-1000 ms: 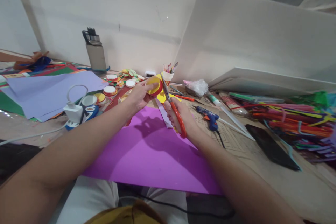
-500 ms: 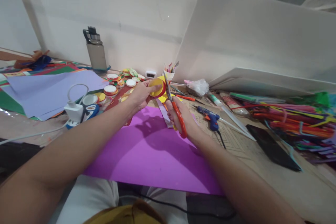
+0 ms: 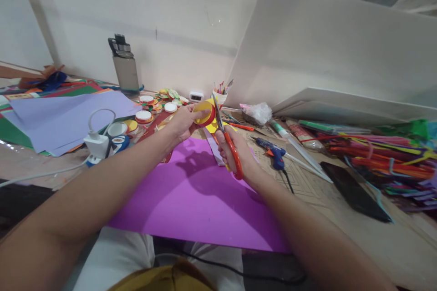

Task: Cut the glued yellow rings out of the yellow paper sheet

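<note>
My left hand [image 3: 185, 122] is closed on a round jar lid [image 3: 204, 114], yellow on its face with a red rim, the thumb lying across it. Yellow paper [image 3: 212, 101] sticks out past the lid's upper right edge. Scissors [image 3: 233, 151] with orange-red handles are in my right hand [image 3: 240, 149], blades pointing up and away beside the lid's right edge. Whether the blades bite into the paper is hard to make out. Both hands are raised over a purple sheet [image 3: 191, 204] lying at the table's front.
Decorated lids [image 3: 144, 116] lie in a group behind my left forearm, near a water bottle [image 3: 125, 66] and lilac sheets [image 3: 68, 116]. To the right are a blue glue gun [image 3: 277, 157], a black phone [image 3: 355, 191] and pipe cleaners [image 3: 378, 159]. A charger [image 3: 96, 144] stands at left.
The lid in my left hand has tilted very slightly, showing a little more red along its lower edge. My right hand and the scissors stay almost in place.
</note>
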Demonstrator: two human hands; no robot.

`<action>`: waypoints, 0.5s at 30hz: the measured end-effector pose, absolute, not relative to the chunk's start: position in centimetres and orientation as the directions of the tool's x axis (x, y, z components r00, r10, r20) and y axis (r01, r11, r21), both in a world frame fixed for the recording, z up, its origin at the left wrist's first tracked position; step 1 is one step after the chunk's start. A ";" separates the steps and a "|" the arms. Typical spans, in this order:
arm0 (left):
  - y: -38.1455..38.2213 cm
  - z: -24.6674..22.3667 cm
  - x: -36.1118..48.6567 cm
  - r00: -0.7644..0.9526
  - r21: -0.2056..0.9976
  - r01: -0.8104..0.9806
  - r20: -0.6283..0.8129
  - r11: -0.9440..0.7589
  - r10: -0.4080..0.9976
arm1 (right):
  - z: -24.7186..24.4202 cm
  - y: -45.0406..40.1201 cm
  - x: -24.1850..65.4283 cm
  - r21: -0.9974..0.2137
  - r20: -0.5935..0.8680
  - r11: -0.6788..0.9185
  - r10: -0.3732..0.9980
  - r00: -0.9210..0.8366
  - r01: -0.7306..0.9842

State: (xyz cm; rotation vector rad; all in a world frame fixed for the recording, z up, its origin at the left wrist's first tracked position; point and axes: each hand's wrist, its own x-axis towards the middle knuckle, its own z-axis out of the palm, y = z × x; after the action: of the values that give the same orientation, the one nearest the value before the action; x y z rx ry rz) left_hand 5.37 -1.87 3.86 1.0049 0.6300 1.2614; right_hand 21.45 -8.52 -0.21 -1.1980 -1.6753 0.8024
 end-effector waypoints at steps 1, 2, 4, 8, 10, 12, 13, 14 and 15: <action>-1.8 3.9 5.3 0.233 0.883 -0.469 0.129 -0.005 0.964 | -0.1 -8.6 21.5 -0.871 0.296 0.324 0.946 -0.130 0.369; -1.7 3.8 5.3 0.234 0.885 -0.466 0.126 -0.002 0.964 | -0.1 -8.6 21.5 -0.869 0.298 0.326 0.945 -0.132 0.373; -1.6 3.8 5.2 0.223 0.876 -0.483 0.118 0.005 0.968 | 0.0 -8.6 21.5 -0.866 0.297 0.328 0.945 -0.139 0.377; -1.4 3.5 5.4 0.166 0.826 -0.562 0.076 0.031 0.983 | 0.1 -8.7 21.5 -0.865 0.277 0.319 0.947 -0.163 0.386; -1.4 3.4 5.5 0.142 0.816 -0.578 0.061 0.032 0.988 | 0.2 -8.7 21.5 -0.872 0.261 0.310 0.949 -0.175 0.380; -1.4 3.4 5.6 0.129 0.817 -0.576 0.068 0.019 0.989 | 0.4 -8.7 21.4 -0.871 0.258 0.311 0.948 -0.185 0.380; -1.5 3.4 5.6 0.132 0.821 -0.571 0.079 0.010 0.988 | 0.4 -8.7 21.4 -0.867 0.264 0.318 0.946 -0.188 0.384; -1.6 3.4 5.6 0.142 0.826 -0.564 0.094 0.003 0.985 | 0.5 -8.7 21.4 -0.861 0.273 0.327 0.943 -0.190 0.389; -1.7 3.5 5.6 0.154 0.830 -0.557 0.105 -0.001 0.982 | 0.5 -8.7 21.3 -0.856 0.280 0.335 0.940 -0.193 0.393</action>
State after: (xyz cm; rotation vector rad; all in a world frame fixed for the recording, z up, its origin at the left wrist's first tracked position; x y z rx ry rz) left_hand 5.65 -1.69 3.50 0.8852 0.6192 1.3405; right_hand 21.33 -8.65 0.53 -1.1924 -1.7548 0.8150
